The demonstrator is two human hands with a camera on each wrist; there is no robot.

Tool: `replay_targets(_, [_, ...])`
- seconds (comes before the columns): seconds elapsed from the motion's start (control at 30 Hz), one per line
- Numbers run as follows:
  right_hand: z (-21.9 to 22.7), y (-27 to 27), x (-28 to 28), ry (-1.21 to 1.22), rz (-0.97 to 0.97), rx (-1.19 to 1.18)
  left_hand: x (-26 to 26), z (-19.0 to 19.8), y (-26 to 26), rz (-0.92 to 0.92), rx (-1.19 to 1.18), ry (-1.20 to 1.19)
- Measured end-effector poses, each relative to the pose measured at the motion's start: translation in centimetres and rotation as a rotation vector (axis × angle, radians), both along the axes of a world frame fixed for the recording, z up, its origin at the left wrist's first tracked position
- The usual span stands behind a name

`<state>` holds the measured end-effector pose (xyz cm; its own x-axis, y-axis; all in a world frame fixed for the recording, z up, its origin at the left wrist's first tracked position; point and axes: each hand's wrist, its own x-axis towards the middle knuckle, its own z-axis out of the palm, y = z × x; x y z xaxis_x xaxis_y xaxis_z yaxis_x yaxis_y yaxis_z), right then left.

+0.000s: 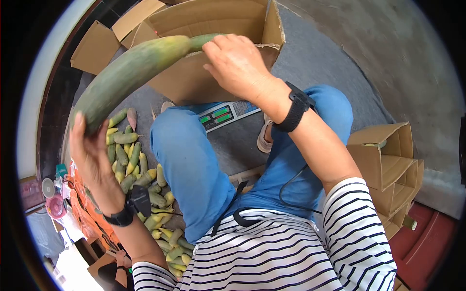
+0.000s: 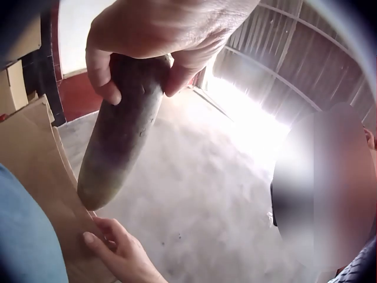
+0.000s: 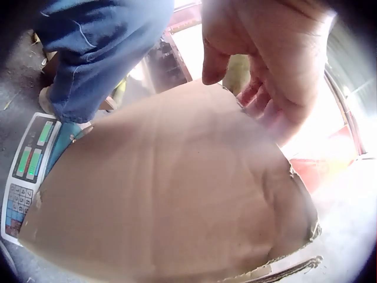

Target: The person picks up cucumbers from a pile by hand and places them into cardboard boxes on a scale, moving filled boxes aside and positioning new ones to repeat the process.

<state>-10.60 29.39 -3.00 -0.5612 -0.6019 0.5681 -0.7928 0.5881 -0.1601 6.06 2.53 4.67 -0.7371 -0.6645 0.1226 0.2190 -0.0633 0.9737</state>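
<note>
A long, thick green cucumber (image 1: 131, 68), yellowish toward its far end, slants up across the left of the head view. Its near end sits in my left hand (image 1: 92, 155), thumb and fingers gripping from opposite sides. The left wrist view has the same cucumber (image 2: 123, 135) pointing down from that hand. Over the near wall of an open cardboard box (image 1: 194, 80), my right hand (image 1: 238, 63) is bent around a second green cucumber (image 1: 206, 41). That cucumber (image 3: 237, 73) peeks out between thumb and fingers in the right wrist view; the rest is hidden.
Under the box, a scale (image 1: 230, 114) with lit green displays stands between my feet. Many green and yellow cucumbers (image 1: 128, 150) lie heaped on the floor at left, beside an orange sheet (image 1: 80, 199). Cardboard boxes (image 1: 388, 165) are stacked at right. Another person (image 2: 324, 194) is nearby.
</note>
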Motion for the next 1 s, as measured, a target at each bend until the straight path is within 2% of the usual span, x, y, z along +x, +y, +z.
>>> replay_targets(0.07, [0.6, 0.3, -0.1, 0.054, 0.009, -0.080, 3.5, 1.1, -0.5, 0.137, 0.008, 0.058])
replay_targets(0.13, [1.0, 0.4, -0.1, 0.039, 0.017, -0.101, 6.0, 2.8, 3.6, 0.358, -0.265, 0.029])
replay_targets(0.17, [1.0, 0.4, -0.2, 0.051, 0.010, -0.111, 9.1, 1.9, -2.4, 0.376, -0.078, 0.057])
replay_targets(0.27, [1.0, 0.4, 0.3, 0.035, 0.006, -0.094, 15.3, 0.7, -5.1, 0.308, -0.201, -0.021])
replay_targets(0.33, [0.6, 0.0, 0.6, 0.025, 0.018, -0.041, 19.6, -2.4, -7.9, 0.516, -0.185, -0.195])
replay_targets(0.37, [0.6, -0.1, 0.6, 0.024, 0.034, -0.044, 20.6, -3.8, -7.9, 0.551, -0.189, -0.233])
replay_targets(0.5, [0.4, -0.3, 0.4, 0.065, 0.021, -0.019, 26.8, -11.4, -9.0, 0.728, 0.046, -0.342])
replay_targets(0.6, [-0.4, -0.4, -0.1, 0.074, 0.021, -0.002, 32.2, -18.1, -9.3, 0.821, 0.284, -0.362])
replay_targets(0.63, [-0.6, -0.5, -0.2, 0.111, 0.044, 0.003, 34.6, -20.9, -9.7, 0.829, 0.275, -0.383])
replay_targets(0.73, [-0.6, -0.8, -0.4, 0.144, 0.061, 0.026, 38.5, -22.9, -6.4, 0.769, 0.340, -0.509])
replay_targets(0.8, [-0.7, -1.0, -0.5, 0.145, 0.041, 0.026, 40.7, -24.1, -5.2, 0.859, 0.525, -0.513])
replay_targets(0.83, [-0.8, -1.1, -0.5, 0.148, 0.056, 0.031, 41.7, -24.4, -5.0, 0.871, 0.536, -0.510])
replay_targets(0.9, [-0.7, -1.5, -0.6, 0.130, 0.063, 0.041, 43.2, -25.0, -5.7, 0.808, 0.587, -0.540])
replay_targets(1.0, [0.0, -1.8, -0.5, 0.010, -0.004, 0.157, 45.7, -27.9, -8.7, 0.856, 0.580, -0.583])
